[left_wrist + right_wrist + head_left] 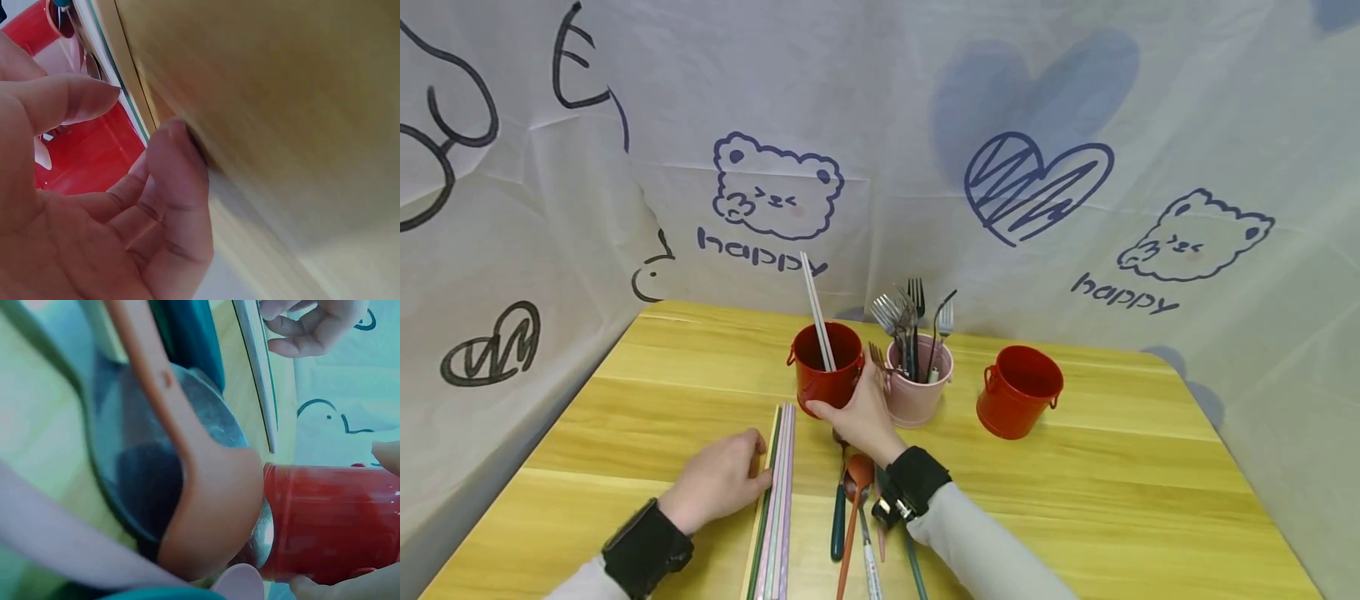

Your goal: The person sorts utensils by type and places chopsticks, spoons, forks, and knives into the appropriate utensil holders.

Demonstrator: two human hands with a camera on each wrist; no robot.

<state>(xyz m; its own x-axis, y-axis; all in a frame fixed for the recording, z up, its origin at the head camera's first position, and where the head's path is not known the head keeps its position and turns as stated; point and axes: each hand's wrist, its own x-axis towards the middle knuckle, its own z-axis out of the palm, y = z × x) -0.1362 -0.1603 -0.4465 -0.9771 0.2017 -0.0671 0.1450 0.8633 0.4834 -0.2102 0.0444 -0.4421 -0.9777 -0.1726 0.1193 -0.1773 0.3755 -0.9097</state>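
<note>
My right hand grips a red bucket, thumb on its near side and fingers round its right. In the right wrist view, fingertips rest at both edges of this red bucket. Two white chopsticks lean upright inside it. My left hand rests beside a row of pastel chopsticks on the table, fingers loosely bent. The left wrist view shows a gap between thumb and fingers, fingertips of the left hand close to the chopsticks' edge. Whether they press on them is unclear.
Right of the held bucket stands a pink bucket full of forks. Farther right is another red bucket. Below my right hand lie several spoons, including an orange one and one with a teal handle. A printed cloth hangs behind.
</note>
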